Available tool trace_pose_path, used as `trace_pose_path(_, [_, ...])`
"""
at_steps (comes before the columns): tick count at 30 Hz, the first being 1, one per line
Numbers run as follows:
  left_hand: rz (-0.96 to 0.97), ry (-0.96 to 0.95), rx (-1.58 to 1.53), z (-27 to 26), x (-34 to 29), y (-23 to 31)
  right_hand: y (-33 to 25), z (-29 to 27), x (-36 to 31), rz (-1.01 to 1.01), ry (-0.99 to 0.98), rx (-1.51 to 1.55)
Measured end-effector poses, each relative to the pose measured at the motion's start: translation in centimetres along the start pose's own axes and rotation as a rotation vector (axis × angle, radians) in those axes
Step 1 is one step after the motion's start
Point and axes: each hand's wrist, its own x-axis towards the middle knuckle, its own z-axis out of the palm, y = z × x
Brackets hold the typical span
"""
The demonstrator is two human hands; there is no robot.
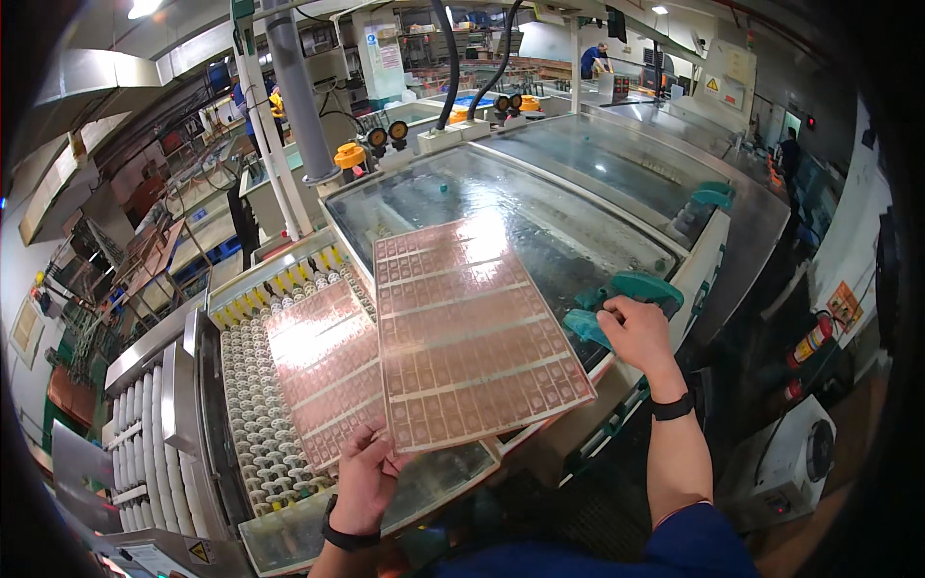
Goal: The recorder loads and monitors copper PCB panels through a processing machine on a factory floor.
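My left hand [364,474] grips the lower left corner of a copper-coloured circuit board panel [472,332], thumb and fingers pinched on its edge. The panel is tilted over the front of a glass-lidded tank, its surface marked with rows of small patterns. Beneath its left side, a second copper circuit board panel [323,356] lies on the wheels of a roller conveyor [252,414]. My right hand [636,332] is closed, fingers curled at a teal handle [590,326] on the lid's front right corner. What its fingertips touch is partly hidden.
Clear tank lids [578,159] stretch away behind the panel, another teal handle [713,196] on the farther one. White rollers [145,448] run at the left. A grey post [301,91] stands beyond the conveyor; a fire extinguisher [811,340] is at right. Other people work far back.
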Motion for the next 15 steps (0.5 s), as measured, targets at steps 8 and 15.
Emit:
trace_pose_path(8, [-0.139, 0.068, -0.201, 0.9, -1.2, -1.2, -0.5, -0.1, 0.1, 0.002, -0.016, 0.016])
trace_pose_path(15, [-0.037, 0.076, -0.084, 0.6, -0.8, -1.2, -0.7, -0.2, -0.1, 0.014, 0.004, 0.041])
